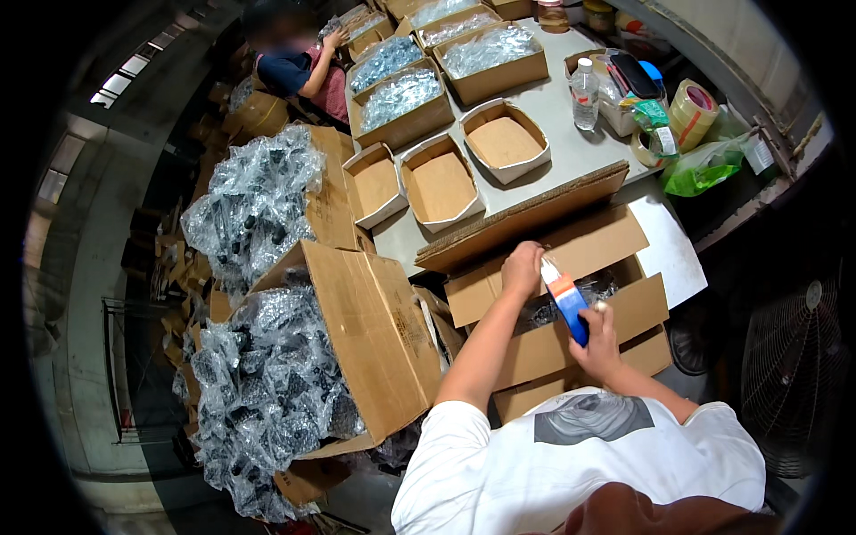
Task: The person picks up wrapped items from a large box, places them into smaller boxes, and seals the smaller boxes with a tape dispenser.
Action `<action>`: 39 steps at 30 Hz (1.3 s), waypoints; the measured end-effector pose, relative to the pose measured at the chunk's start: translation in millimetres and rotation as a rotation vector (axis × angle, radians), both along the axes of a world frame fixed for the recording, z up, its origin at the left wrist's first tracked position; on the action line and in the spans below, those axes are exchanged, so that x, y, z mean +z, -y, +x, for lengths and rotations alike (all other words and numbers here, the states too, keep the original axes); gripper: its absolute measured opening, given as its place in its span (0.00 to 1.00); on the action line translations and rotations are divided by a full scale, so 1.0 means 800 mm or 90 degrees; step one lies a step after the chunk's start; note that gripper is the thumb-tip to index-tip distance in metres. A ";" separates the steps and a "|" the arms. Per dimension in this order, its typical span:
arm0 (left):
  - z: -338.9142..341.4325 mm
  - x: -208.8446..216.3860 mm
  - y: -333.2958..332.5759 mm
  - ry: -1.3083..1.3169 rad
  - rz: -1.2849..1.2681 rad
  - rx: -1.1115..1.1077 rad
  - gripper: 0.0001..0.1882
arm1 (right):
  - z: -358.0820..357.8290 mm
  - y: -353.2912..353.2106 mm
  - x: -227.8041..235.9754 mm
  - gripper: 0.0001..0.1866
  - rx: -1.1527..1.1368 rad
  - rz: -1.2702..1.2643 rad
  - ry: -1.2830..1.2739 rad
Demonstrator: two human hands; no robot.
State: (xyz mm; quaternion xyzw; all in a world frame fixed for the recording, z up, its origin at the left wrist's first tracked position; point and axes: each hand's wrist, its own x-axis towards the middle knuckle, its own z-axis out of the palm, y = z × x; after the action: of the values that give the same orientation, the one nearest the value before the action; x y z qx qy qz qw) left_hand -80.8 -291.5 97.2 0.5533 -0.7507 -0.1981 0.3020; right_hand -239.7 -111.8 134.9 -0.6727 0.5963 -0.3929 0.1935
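Observation:
A slim blue, orange and white box [569, 308] slants above an opened cardboard carton [535, 357]. My right hand [599, 346] is closed around its blue lower end. At the white upper end, my left hand [523, 270] has its fingers curled together; whatever they pinch is hidden. Inside the carton, under the small box, lie dark pieces in clear plastic wrap [599, 287]. The carton's flaps are folded outward, and a tall cardboard panel [526, 218] stands along its far side.
Left of me, large cartons overflow with bubble-wrapped dark items [267, 374]. Shallow trays [441, 183] and boxes of clear packets [495, 53] line the grey table [557, 125]. A bottle [585, 94], tape rolls [691, 111] and a fan [807, 357] are rightward. Another person [308, 76] works far left.

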 end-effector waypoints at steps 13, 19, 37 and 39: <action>-0.010 -0.020 0.076 0.387 0.193 0.030 0.18 | 0.000 -0.016 0.012 0.28 0.020 0.052 -0.018; -0.012 0.030 0.035 0.222 0.167 -0.078 0.16 | -0.003 -0.003 0.031 0.25 0.062 0.066 0.006; -0.009 0.015 -0.187 0.320 0.053 -0.052 0.53 | -0.004 0.053 0.095 0.22 0.086 0.047 0.081; -0.007 0.019 -0.184 0.331 0.036 -0.020 0.56 | -0.004 0.048 0.091 0.22 0.096 0.062 0.044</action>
State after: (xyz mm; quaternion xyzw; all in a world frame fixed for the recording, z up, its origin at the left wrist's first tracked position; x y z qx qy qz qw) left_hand -86.3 -144.3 112.6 0.5822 -0.8056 -0.0746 0.0800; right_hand -242.8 -150.3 208.0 -0.6917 0.5552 -0.3708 0.2753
